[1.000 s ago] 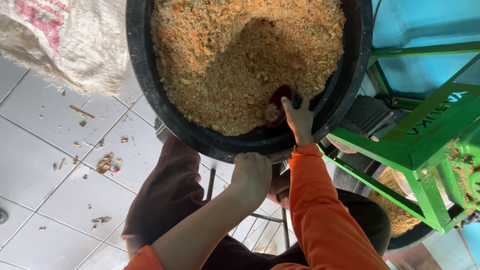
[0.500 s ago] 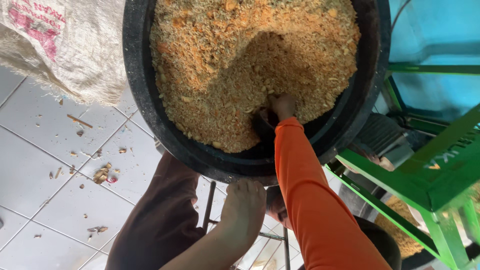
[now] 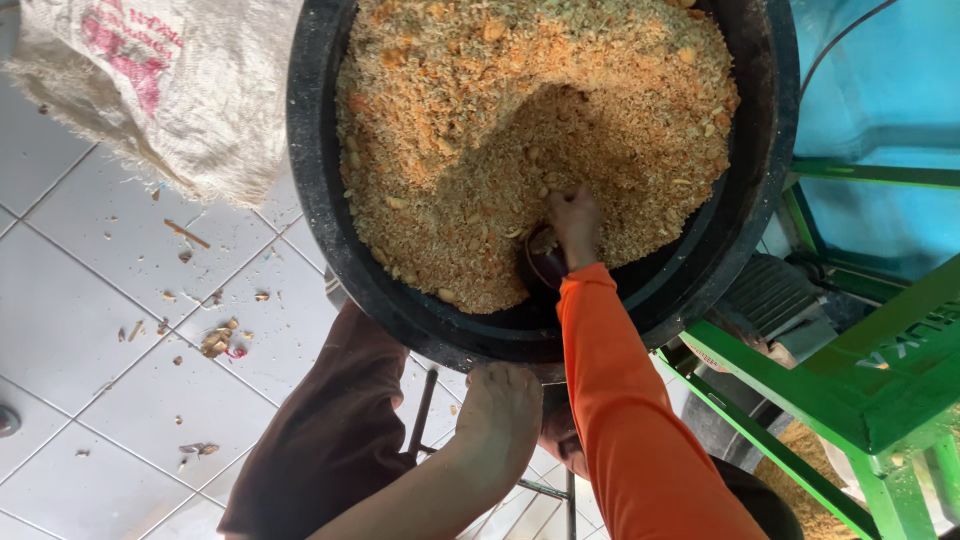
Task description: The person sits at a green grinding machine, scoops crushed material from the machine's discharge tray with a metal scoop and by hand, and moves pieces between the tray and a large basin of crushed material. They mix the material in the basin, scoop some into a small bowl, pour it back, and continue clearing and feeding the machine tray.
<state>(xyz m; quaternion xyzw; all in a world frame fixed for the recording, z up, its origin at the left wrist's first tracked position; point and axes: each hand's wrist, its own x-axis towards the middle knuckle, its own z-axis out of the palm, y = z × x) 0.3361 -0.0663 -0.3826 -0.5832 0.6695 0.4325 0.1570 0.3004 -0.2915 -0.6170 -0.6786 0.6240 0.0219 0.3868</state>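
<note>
At far left, a white woven sack (image 3: 170, 90) with a frayed edge is lying on the white tiled floor (image 3: 70, 330), with scattered husk scraps (image 3: 215, 342) showing on the tiles below it. Moving rightward, a large black round tub (image 3: 320, 220) is holding a heap of coarse orange-tan ground meal (image 3: 480, 120), with a hollow dug into the heap near the tub's lower wall. Below the tub's near rim, the left hand (image 3: 500, 415) is pressing against the outside of the tub, fingers curled together over the rim's underside. Just right of it, the right hand (image 3: 573, 222), on an orange-sleeved arm, is reaching into the hollow, its fingers closing on a small dark scoop (image 3: 545, 268) that is lying half buried in the meal against the tub's inner wall. At far right, a green metal machine frame (image 3: 850, 380) is standing just beside the tub, before a blue wall (image 3: 880, 90).
</note>
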